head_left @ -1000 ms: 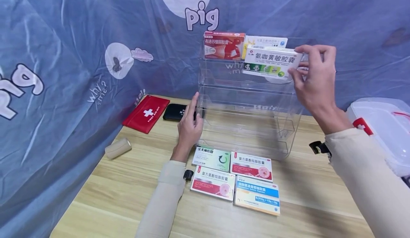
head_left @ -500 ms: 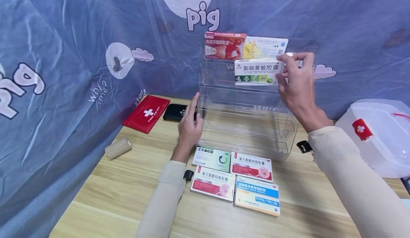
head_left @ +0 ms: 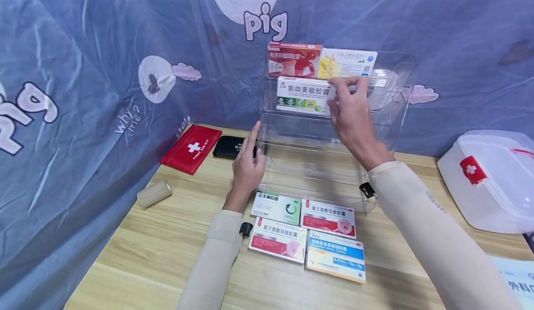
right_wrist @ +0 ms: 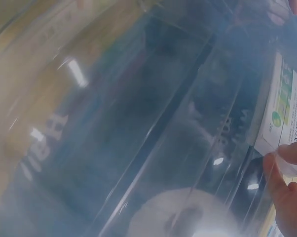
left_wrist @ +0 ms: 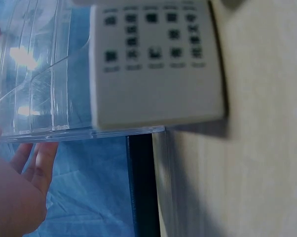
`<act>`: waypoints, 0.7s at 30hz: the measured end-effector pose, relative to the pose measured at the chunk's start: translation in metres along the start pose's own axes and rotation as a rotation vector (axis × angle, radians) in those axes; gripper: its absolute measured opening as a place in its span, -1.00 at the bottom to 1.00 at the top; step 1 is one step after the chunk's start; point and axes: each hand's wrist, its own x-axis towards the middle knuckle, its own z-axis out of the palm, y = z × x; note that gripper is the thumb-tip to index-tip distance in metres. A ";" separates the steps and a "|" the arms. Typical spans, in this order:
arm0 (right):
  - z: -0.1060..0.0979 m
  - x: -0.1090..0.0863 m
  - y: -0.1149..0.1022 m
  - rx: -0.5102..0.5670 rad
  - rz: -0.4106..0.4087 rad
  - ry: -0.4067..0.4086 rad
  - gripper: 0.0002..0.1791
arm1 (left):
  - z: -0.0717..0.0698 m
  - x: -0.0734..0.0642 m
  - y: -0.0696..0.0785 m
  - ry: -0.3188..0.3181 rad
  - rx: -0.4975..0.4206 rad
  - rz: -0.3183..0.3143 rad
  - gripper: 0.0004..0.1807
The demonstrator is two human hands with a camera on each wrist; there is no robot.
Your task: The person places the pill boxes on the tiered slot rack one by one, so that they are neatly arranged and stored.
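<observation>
The left hand, fingers extended, rested against the side of the clear stand. At the stand's upper tiers was the white medicine box, probably light, stiff, easily dented, best taken by its ends; the right hand pinched its right end. I couldn't see whether its base bore on the stand.

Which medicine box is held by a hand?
The white box with the green strip, below the red box in the head view. The right hand pinches only this one; the other boxes sit above it or lie on the table.
</observation>
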 end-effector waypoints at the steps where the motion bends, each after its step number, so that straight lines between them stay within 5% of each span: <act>1: 0.002 0.000 -0.002 0.000 0.002 -0.009 -0.50 | 0.000 0.000 0.000 -0.001 0.000 -0.001 -0.17; 13: 0.009 -0.003 -0.008 -0.155 -0.085 -0.119 -0.17 | 0.000 -0.001 0.002 0.027 0.006 0.005 -0.17; 21: -0.007 -0.015 -0.011 -0.105 -0.044 -0.154 -0.02 | 0.001 0.000 0.001 0.025 0.003 0.001 -0.17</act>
